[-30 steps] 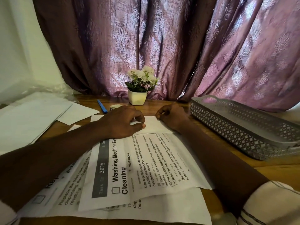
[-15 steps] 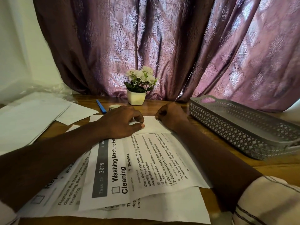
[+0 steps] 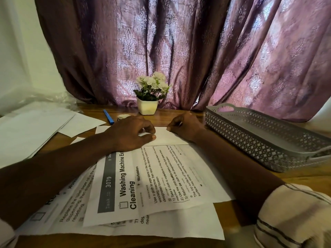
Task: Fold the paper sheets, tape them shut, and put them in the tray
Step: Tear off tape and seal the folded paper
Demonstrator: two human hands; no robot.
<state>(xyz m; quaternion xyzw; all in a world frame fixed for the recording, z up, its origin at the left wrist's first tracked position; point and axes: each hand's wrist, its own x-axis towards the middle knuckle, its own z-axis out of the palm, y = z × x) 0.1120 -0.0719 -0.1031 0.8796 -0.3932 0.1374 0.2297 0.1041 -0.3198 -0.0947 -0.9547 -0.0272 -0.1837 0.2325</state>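
Note:
A printed sheet headed "Washing Machine Cleaning" (image 3: 152, 179) lies in front of me on the wooden table, its far end folded back into a white flap (image 3: 166, 137). My left hand (image 3: 129, 134) presses flat on the flap's left side, thumb stretched along the paper. My right hand (image 3: 186, 127) rests curled on the flap's right edge, fingertips pinching at the paper. Another printed sheet (image 3: 125, 228) lies underneath. The grey perforated tray (image 3: 268, 138) stands to the right, nothing visible inside it. A small tape roll (image 3: 123, 116) sits just beyond my left hand.
A blue pen (image 3: 108, 116) lies at the back left. A white pot of white flowers (image 3: 147, 104) stands at the table's far edge before a purple curtain. Blank white sheets (image 3: 30, 129) and plastic wrap are piled at the left.
Both hands stay on the folded flap in nearly the same place. The view has shifted slightly; nothing was picked up or let go.

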